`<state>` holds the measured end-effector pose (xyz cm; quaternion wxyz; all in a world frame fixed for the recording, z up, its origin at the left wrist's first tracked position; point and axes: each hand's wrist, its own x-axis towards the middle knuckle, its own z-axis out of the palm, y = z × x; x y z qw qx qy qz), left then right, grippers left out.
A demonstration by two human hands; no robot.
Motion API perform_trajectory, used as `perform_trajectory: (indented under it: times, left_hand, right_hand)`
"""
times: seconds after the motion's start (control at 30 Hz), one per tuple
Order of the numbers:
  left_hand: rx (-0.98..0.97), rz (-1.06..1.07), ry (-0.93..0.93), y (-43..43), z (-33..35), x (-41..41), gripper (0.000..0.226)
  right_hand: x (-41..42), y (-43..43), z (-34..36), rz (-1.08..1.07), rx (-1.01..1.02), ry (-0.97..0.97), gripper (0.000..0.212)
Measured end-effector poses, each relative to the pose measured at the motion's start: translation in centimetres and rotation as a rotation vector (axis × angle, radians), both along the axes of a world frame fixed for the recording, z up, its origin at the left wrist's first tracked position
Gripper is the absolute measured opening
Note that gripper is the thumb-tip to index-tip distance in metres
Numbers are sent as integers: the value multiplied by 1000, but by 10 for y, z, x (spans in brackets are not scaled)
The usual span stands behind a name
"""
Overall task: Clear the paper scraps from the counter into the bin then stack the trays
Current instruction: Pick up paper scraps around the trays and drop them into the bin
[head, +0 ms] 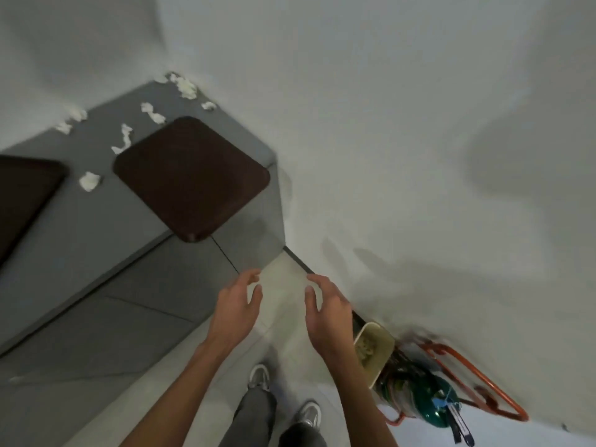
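Observation:
Several white crumpled paper scraps (90,181) lie scattered over the grey counter (96,214), most of them along the back wall and in the corner (185,86). A dark brown tray (190,179) sits near the counter's right end, one corner hanging over the front edge. A second dark tray (22,195) is cut off at the left. A small beige bin (375,348) with paper inside stands on the floor against the wall. My left hand (237,308) and my right hand (325,308) hover empty with relaxed, spread fingers, below the counter's edge.
Grey cabinet fronts (129,317) run below the counter. Beside the bin, a green cylinder sits in an orange metal frame (464,379) against the white wall. My shoes (259,377) stand on the pale floor.

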<state>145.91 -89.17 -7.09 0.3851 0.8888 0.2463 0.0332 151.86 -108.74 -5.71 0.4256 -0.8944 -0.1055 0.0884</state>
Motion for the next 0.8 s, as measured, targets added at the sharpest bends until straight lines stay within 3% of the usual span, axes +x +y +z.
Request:
perform_trajectory:
  times: [0.2,0.4,0.8]
  left_hand:
    - [28,268,-128,59,70,-41,24]
    - [75,433,-149,145,82,-57,17]
    - [124,316,17,382,61,-13,25]
  right_hand:
    - [-7,59,54,143,61,-15,25]
    - [4,135,68,298,-17,-26,26]
    - [35,315,57,397,-66,1,24]
